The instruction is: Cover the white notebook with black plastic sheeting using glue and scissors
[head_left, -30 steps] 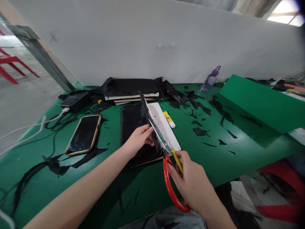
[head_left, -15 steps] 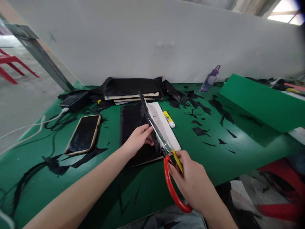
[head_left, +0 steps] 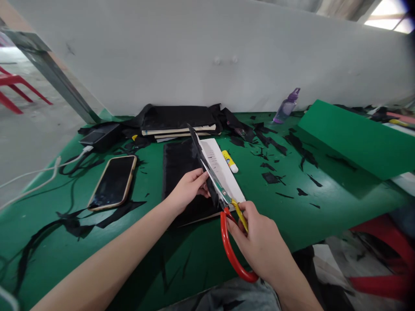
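Note:
An open book (head_left: 223, 170) with white pages and a black fabric-like cover (head_left: 178, 172) lies on the green table. My left hand (head_left: 191, 185) pinches the raised black cover flap near the middle of the book. In my right hand (head_left: 259, 237) are the scissors (head_left: 234, 250), held by their red and yellow handles. Their blades run up and left along the flap's edge, beside my left fingertips. Just right of the pages lies a yellow and white glue stick (head_left: 230, 161).
A phone (head_left: 113, 183) and a black box (head_left: 101, 137) with white cables are at left. Black-covered books (head_left: 178, 117) stand behind. A purple spray bottle (head_left: 286, 107), black scraps (head_left: 271, 177) and a green panel (head_left: 356, 138) are to the right.
My right hand and the scissors' handles have shifted slightly up and left. My left hand has barely moved and keeps its hold on the flap.

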`<state>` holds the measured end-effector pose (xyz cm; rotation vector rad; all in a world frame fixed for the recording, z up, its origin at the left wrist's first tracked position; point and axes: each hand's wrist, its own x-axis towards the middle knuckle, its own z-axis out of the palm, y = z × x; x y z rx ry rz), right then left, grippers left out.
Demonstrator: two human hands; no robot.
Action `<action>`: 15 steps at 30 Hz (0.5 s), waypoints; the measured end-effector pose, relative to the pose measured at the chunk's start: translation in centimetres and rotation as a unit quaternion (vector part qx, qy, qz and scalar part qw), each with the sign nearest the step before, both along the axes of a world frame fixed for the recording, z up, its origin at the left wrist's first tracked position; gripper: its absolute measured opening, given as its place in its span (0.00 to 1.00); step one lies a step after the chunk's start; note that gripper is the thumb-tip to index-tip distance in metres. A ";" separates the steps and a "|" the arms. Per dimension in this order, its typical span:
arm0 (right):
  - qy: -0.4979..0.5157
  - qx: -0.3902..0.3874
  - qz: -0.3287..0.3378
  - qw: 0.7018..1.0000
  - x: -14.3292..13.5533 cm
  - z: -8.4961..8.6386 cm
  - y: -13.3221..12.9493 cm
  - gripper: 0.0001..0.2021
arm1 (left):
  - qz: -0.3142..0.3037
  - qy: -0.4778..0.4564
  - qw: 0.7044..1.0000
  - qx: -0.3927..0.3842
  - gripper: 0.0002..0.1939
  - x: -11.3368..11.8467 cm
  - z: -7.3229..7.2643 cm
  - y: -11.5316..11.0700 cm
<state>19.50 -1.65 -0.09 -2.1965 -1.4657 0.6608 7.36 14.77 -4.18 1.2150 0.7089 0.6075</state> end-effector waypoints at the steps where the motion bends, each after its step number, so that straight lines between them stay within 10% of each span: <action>1: 0.001 -0.001 -0.001 1.000 0.0 0.0 0.0 0.14 | -0.001 0.000 1.000 -0.001 0.13 0.0 0.0 0.0; 15: -0.001 0.002 0.007 1.000 0.2 -0.1 -0.1 0.13 | -0.001 0.002 1.000 -0.001 0.13 0.0 0.0 0.0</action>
